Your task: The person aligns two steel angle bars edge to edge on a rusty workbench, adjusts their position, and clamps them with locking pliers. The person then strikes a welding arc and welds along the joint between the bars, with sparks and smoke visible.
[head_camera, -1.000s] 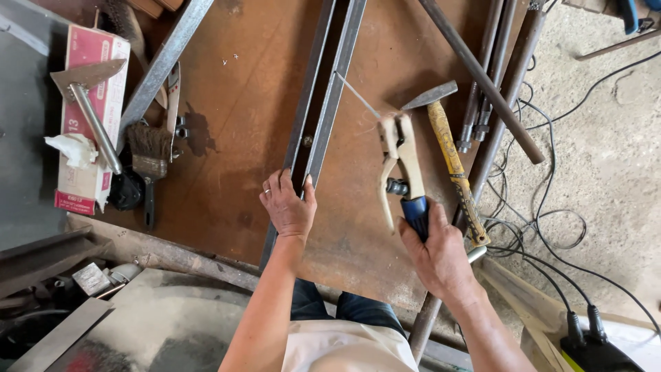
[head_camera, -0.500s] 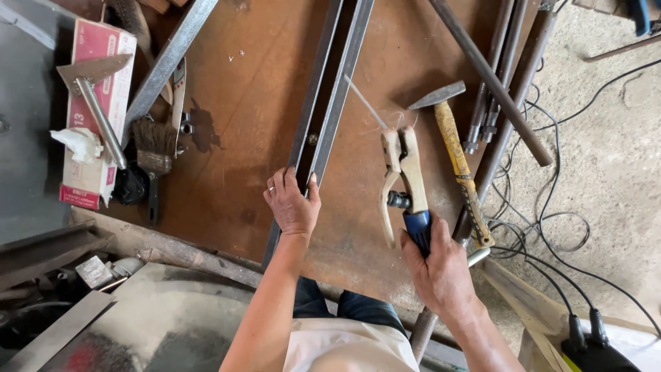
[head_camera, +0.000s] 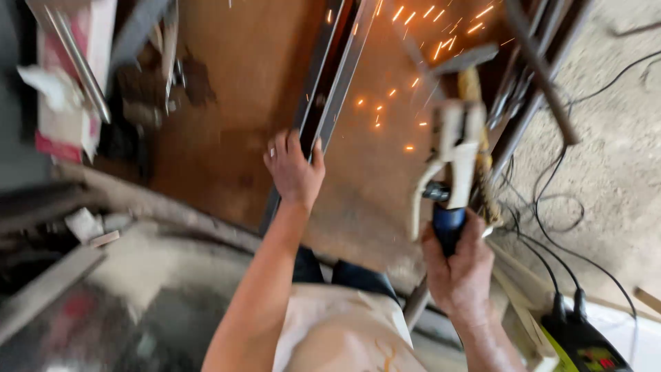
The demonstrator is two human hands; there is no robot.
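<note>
Fingers of the right hand (head_camera: 460,265) were wrapped tight round the blue handle of the electrode holder (head_camera: 447,162), held just above the rusty table (head_camera: 234,103). Left hand (head_camera: 295,172) pressed flat, fingers spread, on the near end of the long steel bar (head_camera: 334,65). Orange sparks (head_camera: 406,69) flew beyond, beside a hammer (head_camera: 468,69).

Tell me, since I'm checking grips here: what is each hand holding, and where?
The right hand grips the welding holder by its blue handle; the left hand presses on the near end of the steel bar.
</note>
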